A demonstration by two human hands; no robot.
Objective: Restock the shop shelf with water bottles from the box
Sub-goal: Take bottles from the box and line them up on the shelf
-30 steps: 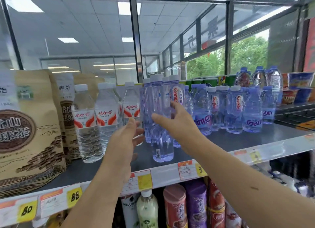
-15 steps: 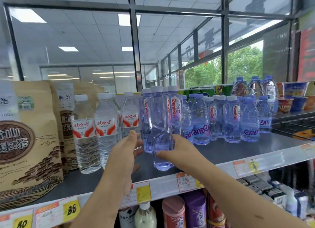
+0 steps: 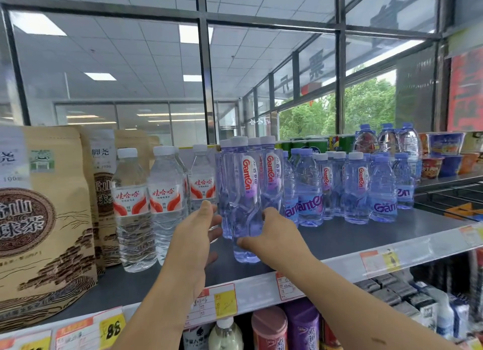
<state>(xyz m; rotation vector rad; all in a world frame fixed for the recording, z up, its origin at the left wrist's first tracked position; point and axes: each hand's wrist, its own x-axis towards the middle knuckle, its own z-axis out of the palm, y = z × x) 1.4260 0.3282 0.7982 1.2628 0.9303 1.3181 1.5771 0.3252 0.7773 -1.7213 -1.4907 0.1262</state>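
A tall clear purple-tinted Ganten water bottle (image 3: pixel 244 192) stands at the front of a tight group of the same bottles on the grey shelf (image 3: pixel 366 234). My right hand (image 3: pixel 274 238) grips its lower part from the right, with the thumb across the front near the base. My left hand (image 3: pixel 194 232) is held with straight fingers that touch the left side of the group. Shorter Ganten bottles (image 3: pixel 358 190) fill the shelf to the right. The box is out of view.
White-capped bottles with red labels (image 3: pixel 164 200) stand just left of my left hand. Brown tea bags (image 3: pixel 44 219) stand at the far left, and instant noodle cups (image 3: pixel 444 153) at the far right. Price tags line the shelf edge (image 3: pixel 261 294), with drinks on the shelf below.
My right hand has slid down from the upper part of the front bottle to near its base. My left hand has moved in against the bottles' left side.
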